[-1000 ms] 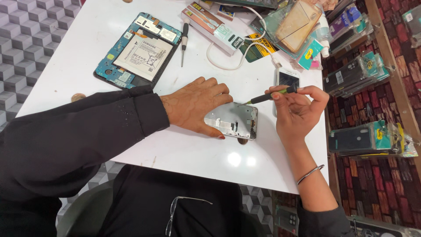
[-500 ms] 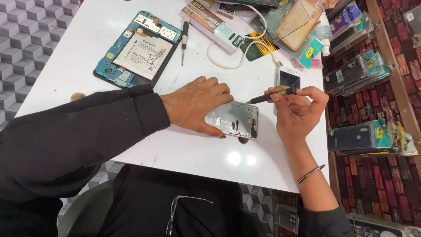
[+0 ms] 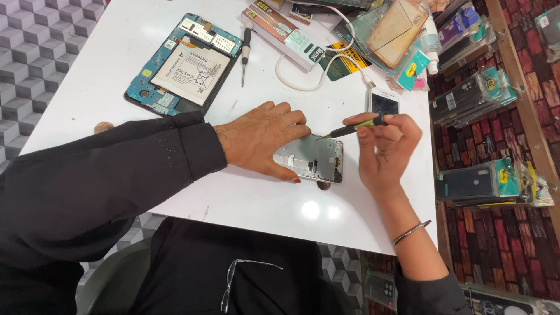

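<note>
Left hand (image 3: 262, 140) flat, pinning opened phone (image 3: 309, 158); right hand (image 3: 388, 149) pinches screwdriver (image 3: 353, 126). Nearby on the table (image 3: 105, 70): opened tablet (image 3: 182, 65), spare screwdriver (image 3: 245, 49).

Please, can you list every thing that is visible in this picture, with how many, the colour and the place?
opened phone: 1, silver inside, table centre, under left fingers
screwdriver: 1, green and black, in right hand, tip at the phone's top edge
opened tablet: 1, blue board, white battery, upper left
second screwdriver: 1, black, beside tablet
small phone: 1, white, above right hand
cable: 1, white, top centre
table: 1, white
packaged cases: several, mixed colours, on the right
left hand: 1, pressing on phone
right hand: 1, bangle at wrist
</note>
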